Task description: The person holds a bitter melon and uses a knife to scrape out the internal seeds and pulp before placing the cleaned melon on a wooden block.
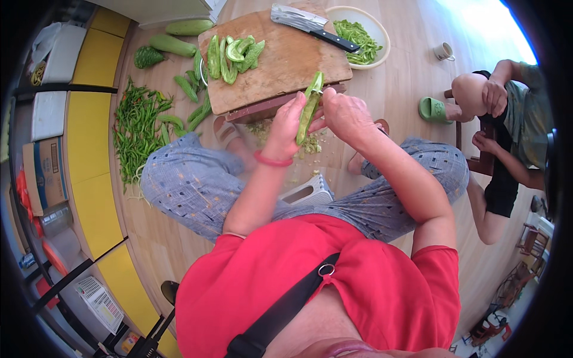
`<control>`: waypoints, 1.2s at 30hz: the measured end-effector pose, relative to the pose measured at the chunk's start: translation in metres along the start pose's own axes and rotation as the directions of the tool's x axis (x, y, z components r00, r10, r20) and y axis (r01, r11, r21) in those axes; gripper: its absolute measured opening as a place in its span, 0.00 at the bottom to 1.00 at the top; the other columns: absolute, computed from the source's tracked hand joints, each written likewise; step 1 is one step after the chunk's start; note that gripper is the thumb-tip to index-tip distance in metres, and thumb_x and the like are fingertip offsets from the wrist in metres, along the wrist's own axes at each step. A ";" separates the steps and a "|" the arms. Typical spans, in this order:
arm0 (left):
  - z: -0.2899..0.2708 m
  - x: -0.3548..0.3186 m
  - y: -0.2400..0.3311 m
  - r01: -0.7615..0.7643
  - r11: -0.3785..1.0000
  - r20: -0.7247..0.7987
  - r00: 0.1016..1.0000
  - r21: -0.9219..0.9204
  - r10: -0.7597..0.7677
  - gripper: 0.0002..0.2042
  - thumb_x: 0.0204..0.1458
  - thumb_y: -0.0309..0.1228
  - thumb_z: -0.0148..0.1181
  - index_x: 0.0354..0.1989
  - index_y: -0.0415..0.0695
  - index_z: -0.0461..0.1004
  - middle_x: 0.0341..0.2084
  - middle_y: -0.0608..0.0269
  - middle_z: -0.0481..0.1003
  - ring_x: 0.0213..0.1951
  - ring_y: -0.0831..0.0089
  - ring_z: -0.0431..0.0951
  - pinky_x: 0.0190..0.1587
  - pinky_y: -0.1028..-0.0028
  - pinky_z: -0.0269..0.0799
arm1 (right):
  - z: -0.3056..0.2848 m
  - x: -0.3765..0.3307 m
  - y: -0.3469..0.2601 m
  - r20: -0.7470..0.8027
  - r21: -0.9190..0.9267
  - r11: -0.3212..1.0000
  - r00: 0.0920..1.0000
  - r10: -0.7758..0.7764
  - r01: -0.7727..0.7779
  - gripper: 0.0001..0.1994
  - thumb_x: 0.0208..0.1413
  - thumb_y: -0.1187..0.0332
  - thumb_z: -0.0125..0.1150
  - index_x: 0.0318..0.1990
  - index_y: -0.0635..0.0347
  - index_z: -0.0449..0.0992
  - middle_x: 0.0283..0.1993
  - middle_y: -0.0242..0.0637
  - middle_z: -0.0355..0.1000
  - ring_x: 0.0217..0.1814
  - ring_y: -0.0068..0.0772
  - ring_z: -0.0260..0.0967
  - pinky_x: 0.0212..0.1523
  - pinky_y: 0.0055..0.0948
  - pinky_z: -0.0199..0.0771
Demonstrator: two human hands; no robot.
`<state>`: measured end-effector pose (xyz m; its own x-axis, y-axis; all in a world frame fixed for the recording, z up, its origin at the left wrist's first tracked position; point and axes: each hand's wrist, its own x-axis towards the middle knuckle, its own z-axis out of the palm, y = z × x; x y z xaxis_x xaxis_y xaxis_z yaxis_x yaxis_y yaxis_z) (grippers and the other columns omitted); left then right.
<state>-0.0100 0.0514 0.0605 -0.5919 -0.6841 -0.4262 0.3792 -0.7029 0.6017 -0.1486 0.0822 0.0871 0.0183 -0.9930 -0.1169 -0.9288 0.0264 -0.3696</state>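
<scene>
My left hand (285, 126), with a red band at the wrist, holds a long hollowed half of a bitter melon (308, 114) just in front of the cutting board (268, 89). Closed at the melon's upper part is my right hand (346, 113); a small shiny tip (318, 92) shows by its fingers, and the rest of that thing is hidden. On the board lie several cut bitter melon halves (230, 55). A cleaver (310, 25) with a black handle rests across the board's far right edge, its handle reaching over a bowl (382, 37) of sliced green strips (358, 39).
Left on the floor are a heap of green chillies (136, 122), whole bitter melons (186, 88) and pale green gourds (173, 43). Pale scraps (311, 144) lie below my hands. A white stool (310, 190) stands between my legs. At right are a mug (443, 51) and a seated person (507, 113).
</scene>
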 end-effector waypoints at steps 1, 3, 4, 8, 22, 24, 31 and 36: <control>0.000 0.000 0.001 -0.005 1.000 0.002 1.000 0.030 0.005 0.19 0.59 0.40 0.39 0.48 0.37 0.65 0.39 0.58 0.71 0.39 0.70 0.73 0.44 0.70 0.69 | 0.002 -0.001 0.001 -0.011 0.017 1.000 1.000 -0.025 0.026 0.10 0.49 0.66 0.51 0.27 0.65 0.65 0.22 0.49 0.71 0.25 0.48 0.71 0.25 0.41 0.70; -0.004 0.002 -0.002 -0.001 0.997 0.016 1.000 0.081 0.000 0.19 0.59 0.39 0.38 0.49 0.36 0.64 0.39 0.57 0.71 0.41 0.70 0.72 0.46 0.69 0.68 | 0.010 -0.003 0.005 -0.035 0.050 0.996 0.997 -0.075 0.077 0.10 0.46 0.66 0.54 0.26 0.64 0.66 0.20 0.47 0.71 0.23 0.46 0.72 0.24 0.39 0.71; -0.009 0.002 -0.003 -0.002 0.994 0.017 1.000 0.107 0.000 0.19 0.59 0.39 0.38 0.49 0.36 0.64 0.39 0.57 0.71 0.41 0.70 0.72 0.46 0.69 0.68 | 0.011 -0.005 0.000 -0.012 0.000 0.996 0.995 -0.094 0.094 0.09 0.46 0.67 0.53 0.26 0.64 0.66 0.20 0.47 0.71 0.23 0.46 0.72 0.24 0.39 0.72; -0.019 0.008 -0.005 -0.014 0.996 0.086 0.996 0.085 0.006 0.20 0.60 0.39 0.35 0.50 0.34 0.63 0.43 0.54 0.70 0.45 0.67 0.71 0.49 0.69 0.66 | 0.011 -0.014 -0.013 0.022 -0.080 0.987 0.990 -0.140 0.141 0.06 0.46 0.70 0.49 0.26 0.65 0.66 0.19 0.46 0.70 0.23 0.45 0.72 0.23 0.39 0.72; -0.012 0.009 0.000 -0.024 0.995 0.012 1.000 0.098 0.023 0.20 0.59 0.38 0.38 0.50 0.32 0.63 0.41 0.53 0.72 0.43 0.69 0.72 0.46 0.70 0.68 | 0.001 -0.005 -0.002 -0.013 -0.002 0.990 0.990 -0.140 0.140 0.07 0.47 0.70 0.47 0.26 0.65 0.66 0.18 0.49 0.70 0.22 0.48 0.71 0.23 0.40 0.71; -0.012 0.007 -0.003 -0.052 0.985 0.026 0.998 0.167 0.049 0.20 0.59 0.39 0.37 0.49 0.33 0.63 0.41 0.53 0.72 0.42 0.69 0.73 0.46 0.70 0.68 | 0.011 -0.009 -0.001 -0.018 -0.004 0.992 0.991 -0.129 0.129 0.06 0.47 0.70 0.48 0.26 0.65 0.66 0.18 0.49 0.70 0.22 0.48 0.71 0.23 0.41 0.71; -0.016 0.008 -0.004 -0.040 0.999 0.008 0.999 0.033 0.040 0.19 0.58 0.38 0.40 0.44 0.32 0.67 0.34 0.52 0.73 0.38 0.67 0.75 0.43 0.71 0.70 | 0.023 -0.015 -0.007 0.006 0.078 0.981 0.983 -0.181 0.180 0.05 0.43 0.73 0.46 0.26 0.66 0.65 0.18 0.49 0.69 0.21 0.48 0.71 0.20 0.41 0.71; -0.014 0.006 -0.004 -0.016 0.999 -0.017 1.000 0.035 0.016 0.18 0.58 0.38 0.41 0.44 0.33 0.67 0.34 0.53 0.73 0.35 0.69 0.75 0.37 0.74 0.70 | 0.024 -0.018 -0.009 0.039 0.010 0.981 0.981 -0.192 0.192 0.05 0.44 0.73 0.45 0.26 0.66 0.65 0.17 0.48 0.69 0.20 0.47 0.71 0.20 0.41 0.70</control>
<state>-0.0050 0.0467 0.0460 -0.5735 -0.6987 -0.4276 0.3636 -0.6849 0.6314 -0.1315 0.1022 0.0706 0.2112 -0.9742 -0.0798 -0.9044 -0.1638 -0.3940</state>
